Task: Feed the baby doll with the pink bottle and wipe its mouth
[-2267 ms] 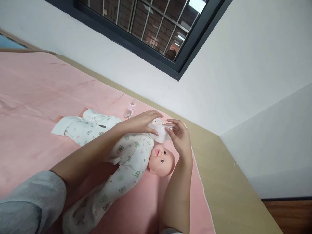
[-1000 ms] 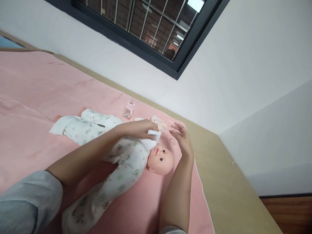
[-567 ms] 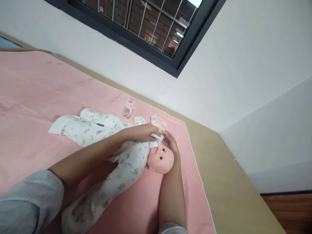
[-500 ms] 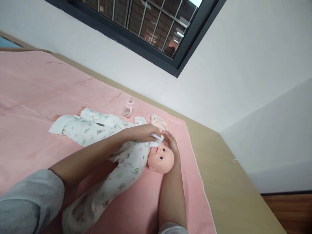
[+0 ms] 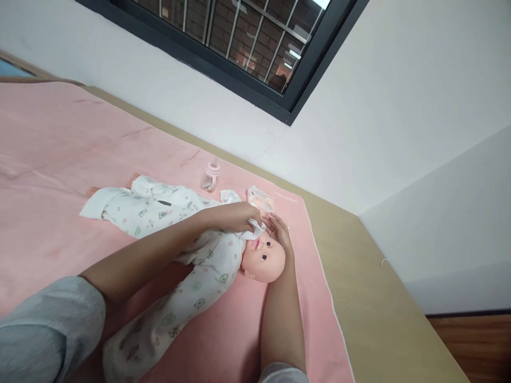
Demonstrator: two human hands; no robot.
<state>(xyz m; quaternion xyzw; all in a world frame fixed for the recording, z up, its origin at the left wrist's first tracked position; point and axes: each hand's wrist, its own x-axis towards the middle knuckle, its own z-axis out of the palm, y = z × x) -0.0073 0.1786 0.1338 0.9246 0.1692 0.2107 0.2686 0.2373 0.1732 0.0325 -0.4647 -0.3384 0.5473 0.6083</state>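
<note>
We have a pink mat [image 5: 59,149] spread over the worktop [image 5: 359,298], its far right corner lying short of the worktop's own far right corner. Along the far edge only a narrow strip of wood shows between the mat and the wall [image 5: 419,96]; down the right side the wooden margin is much wider, so our right arm has room there. To the left the mat stretches well past the feet of the doll [image 5: 217,260].

The doll lies on its back, head [image 5: 265,263] toward the worktop's right edge and feet toward the left. Our left hand [image 5: 237,215] reaches across its chest, fingers clamped on a white cloth [image 5: 257,229] — the free end pokes out past the thumb, just beside the doll's chin. Our right hand [image 5: 282,234] curves beyond the far side of the head, fingers bent and close to one another, their tips near the cloth; whether they grip anything we cannot tell.

Toward the far edge, a small packet [image 5: 260,198] lies just beyond our hands, and a pink-topped bottle [image 5: 210,178] rests farther left — near the doll's clothed side, apart from our fingers.
</note>
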